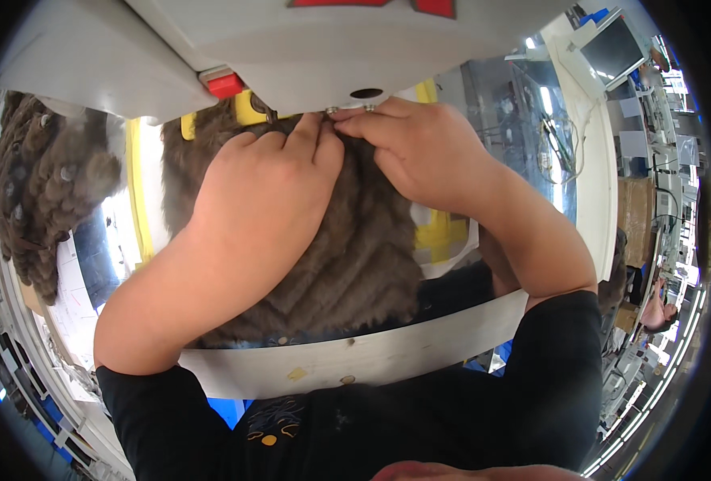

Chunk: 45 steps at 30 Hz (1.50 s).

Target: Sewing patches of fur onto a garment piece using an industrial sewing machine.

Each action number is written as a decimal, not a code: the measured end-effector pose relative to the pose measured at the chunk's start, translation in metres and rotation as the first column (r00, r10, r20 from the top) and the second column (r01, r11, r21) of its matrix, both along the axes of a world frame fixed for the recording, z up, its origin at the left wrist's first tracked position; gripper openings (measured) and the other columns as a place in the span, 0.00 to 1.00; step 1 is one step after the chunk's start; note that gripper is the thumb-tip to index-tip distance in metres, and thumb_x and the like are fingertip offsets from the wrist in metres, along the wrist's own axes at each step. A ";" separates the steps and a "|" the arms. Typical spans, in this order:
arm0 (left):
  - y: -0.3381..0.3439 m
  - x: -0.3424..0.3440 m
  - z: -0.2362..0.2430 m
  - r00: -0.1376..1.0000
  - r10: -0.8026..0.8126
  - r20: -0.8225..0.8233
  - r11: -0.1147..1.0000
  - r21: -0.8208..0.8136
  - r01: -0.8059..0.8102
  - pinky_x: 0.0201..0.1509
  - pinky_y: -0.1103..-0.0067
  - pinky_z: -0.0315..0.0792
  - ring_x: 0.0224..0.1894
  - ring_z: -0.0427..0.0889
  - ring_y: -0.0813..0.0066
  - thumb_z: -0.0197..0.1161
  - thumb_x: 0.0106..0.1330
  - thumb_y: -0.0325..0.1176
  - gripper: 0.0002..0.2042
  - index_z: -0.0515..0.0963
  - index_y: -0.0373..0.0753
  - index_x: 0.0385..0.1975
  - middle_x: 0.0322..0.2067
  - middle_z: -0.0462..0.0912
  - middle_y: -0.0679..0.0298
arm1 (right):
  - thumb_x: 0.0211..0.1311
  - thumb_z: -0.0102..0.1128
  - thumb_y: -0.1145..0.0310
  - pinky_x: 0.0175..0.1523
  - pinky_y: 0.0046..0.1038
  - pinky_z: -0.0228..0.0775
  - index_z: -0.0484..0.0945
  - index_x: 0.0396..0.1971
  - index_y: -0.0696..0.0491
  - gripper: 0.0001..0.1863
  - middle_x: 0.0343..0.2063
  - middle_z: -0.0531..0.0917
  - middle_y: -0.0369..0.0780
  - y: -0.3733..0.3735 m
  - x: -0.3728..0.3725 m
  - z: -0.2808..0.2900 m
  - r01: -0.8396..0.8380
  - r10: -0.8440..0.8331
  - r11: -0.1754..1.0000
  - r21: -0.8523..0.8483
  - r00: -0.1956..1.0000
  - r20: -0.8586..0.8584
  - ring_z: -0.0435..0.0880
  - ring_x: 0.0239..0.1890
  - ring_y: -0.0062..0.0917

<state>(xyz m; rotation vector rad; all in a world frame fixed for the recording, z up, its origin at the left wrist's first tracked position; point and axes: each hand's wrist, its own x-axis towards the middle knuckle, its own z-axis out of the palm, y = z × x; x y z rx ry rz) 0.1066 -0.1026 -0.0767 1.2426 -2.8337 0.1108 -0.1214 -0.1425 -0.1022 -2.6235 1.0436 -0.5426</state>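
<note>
A brown fur piece (363, 248) lies across the work surface under both hands, its pile running in soft ridges toward me. My left hand (271, 180) has its fingers bent and closed on the far edge of the fur. From the right, my right hand (427, 152) pinches the same edge, its fingertips almost touching those of the left. Both sets of fingertips are right at the underside of a light grey machine head (307, 56), which looks like a sewing machine. The exact grip at the fingertips is partly hidden.
On the machine is a red button (225, 85). Yellow tape (140, 204) marks the surface left of the fur. More brown fur (42, 176) is heaped at the far left. The pale table edge (355, 357) curves before me. A monitor (612, 52) stands at the far right.
</note>
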 end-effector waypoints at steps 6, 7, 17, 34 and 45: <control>0.001 -0.001 0.003 0.999 -0.048 -0.001 0.998 -0.032 0.048 0.46 0.73 0.78 0.38 0.86 0.67 0.60 0.58 0.27 0.18 0.78 0.30 0.50 0.56 0.84 0.49 | 0.61 0.58 0.73 0.46 0.34 0.83 0.86 0.45 0.50 0.14 0.50 0.87 0.33 0.001 -0.001 -0.002 -0.010 0.010 1.000 0.017 0.999 0.030 0.88 0.46 0.31; 0.001 -0.001 0.003 0.997 -0.075 -0.027 0.994 -0.081 0.073 0.45 0.74 0.79 0.34 0.86 0.68 0.63 0.54 0.29 0.17 0.80 0.30 0.45 0.53 0.85 0.47 | 0.61 0.58 0.72 0.46 0.35 0.83 0.86 0.44 0.50 0.13 0.49 0.88 0.33 0.001 -0.001 -0.002 -0.013 0.012 1.000 0.025 0.999 0.033 0.88 0.45 0.31; 0.008 -0.004 0.013 0.992 -0.121 0.024 0.992 -0.031 0.122 0.41 0.75 0.78 0.32 0.85 0.70 0.63 0.53 0.29 0.18 0.81 0.29 0.44 0.52 0.86 0.47 | 0.61 0.58 0.71 0.42 0.35 0.82 0.87 0.40 0.50 0.11 0.44 0.89 0.32 0.007 -0.001 0.001 -0.032 0.028 0.999 0.043 0.996 0.081 0.88 0.42 0.32; 0.012 -0.010 0.013 0.983 -0.182 -0.022 0.983 0.020 0.183 0.37 0.77 0.76 0.32 0.84 0.72 0.61 0.54 0.29 0.22 0.80 0.28 0.50 0.56 0.84 0.45 | 0.58 0.59 0.71 0.34 0.38 0.78 0.85 0.27 0.49 0.05 0.30 0.85 0.33 0.009 -0.007 0.003 -0.008 0.008 1.000 0.015 1.000 0.005 0.86 0.34 0.35; 0.013 -0.002 0.017 0.984 -0.176 0.006 0.984 0.026 0.176 0.37 0.76 0.76 0.33 0.85 0.71 0.61 0.55 0.28 0.22 0.80 0.28 0.51 0.56 0.84 0.46 | 0.57 0.59 0.74 0.36 0.37 0.79 0.85 0.32 0.50 0.07 0.33 0.84 0.33 0.011 -0.005 0.002 -0.070 0.070 0.997 0.018 0.997 0.016 0.86 0.35 0.34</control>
